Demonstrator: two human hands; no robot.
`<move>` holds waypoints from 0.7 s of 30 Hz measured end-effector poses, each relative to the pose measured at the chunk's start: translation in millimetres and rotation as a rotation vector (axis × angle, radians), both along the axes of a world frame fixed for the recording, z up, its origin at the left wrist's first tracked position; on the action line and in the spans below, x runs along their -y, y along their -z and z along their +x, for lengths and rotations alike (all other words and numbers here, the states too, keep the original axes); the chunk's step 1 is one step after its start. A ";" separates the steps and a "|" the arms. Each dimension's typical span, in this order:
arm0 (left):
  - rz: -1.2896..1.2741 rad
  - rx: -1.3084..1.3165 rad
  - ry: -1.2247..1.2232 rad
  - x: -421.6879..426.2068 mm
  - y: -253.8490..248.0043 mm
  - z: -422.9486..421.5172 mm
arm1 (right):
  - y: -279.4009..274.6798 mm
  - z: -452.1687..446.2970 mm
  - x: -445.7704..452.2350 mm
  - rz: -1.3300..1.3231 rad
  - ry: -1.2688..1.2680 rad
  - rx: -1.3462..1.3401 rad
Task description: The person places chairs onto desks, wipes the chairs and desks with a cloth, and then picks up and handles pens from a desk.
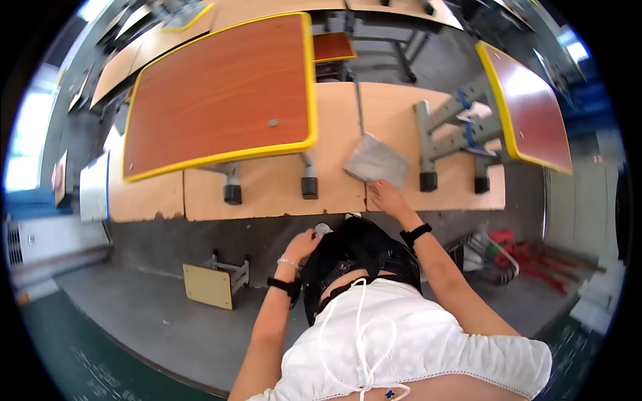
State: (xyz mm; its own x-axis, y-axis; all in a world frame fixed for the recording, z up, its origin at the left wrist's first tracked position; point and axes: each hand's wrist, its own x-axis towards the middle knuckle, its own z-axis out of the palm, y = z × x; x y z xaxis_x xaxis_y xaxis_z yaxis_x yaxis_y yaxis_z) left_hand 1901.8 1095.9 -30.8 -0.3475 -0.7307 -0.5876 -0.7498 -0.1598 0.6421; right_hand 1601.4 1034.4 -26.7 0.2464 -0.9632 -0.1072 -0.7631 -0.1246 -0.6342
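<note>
My right hand (386, 195) is closed on the near edge of a grey cloth (378, 160), which lies spread on the tan tabletop (267, 200) close to its front edge. Below that edge, beside the dark trousers, hangs my left hand (302, 245) with curled fingers. A small whitish thing (323, 229) shows at its fingertips; I cannot tell whether the hand holds it. To the left of the cloth, a stool (221, 93) with a brown, yellow-edged top stands on the table. Another stool (528, 110), also on the table, is to the right, its grey legs close to the cloth.
A small stool with a pale yellow top (208, 286) is on the grey floor at left. Red and metal items (521, 260) are heaped on the floor at right. More desks (234, 13) stand in rows beyond. A white board-like panel (95, 187) is at the table's left end.
</note>
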 end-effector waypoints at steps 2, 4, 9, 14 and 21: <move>-0.032 -0.057 0.148 40.7 -11.7 -28.7 | -1.9 -39.4 -21.4 0.099 0.135 0.050; -0.140 -0.188 0.177 76.3 13.5 -62.2 | -2.1 -82.9 -49.5 0.144 0.400 0.171; -0.336 -0.222 0.209 174.8 -50.2 -186.3 | 37.7 -226.4 -127.0 0.185 1.160 0.425; -0.450 0.056 0.113 282.1 -49.7 -291.6 | 81.8 -376.5 -180.5 0.149 1.506 0.752; -1.057 0.292 0.014 401.5 76.1 -373.8 | 75.8 -436.2 -151.8 0.526 1.611 0.574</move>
State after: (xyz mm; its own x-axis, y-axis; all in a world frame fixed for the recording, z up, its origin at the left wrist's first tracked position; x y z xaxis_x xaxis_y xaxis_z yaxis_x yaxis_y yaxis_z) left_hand 1528.0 694.4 -106.9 -0.3092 -0.9112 0.2722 -0.8927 0.3767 0.2472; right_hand 1165.2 1186.2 -102.5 -0.6955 -0.1640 -0.6995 0.3926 0.7286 -0.5612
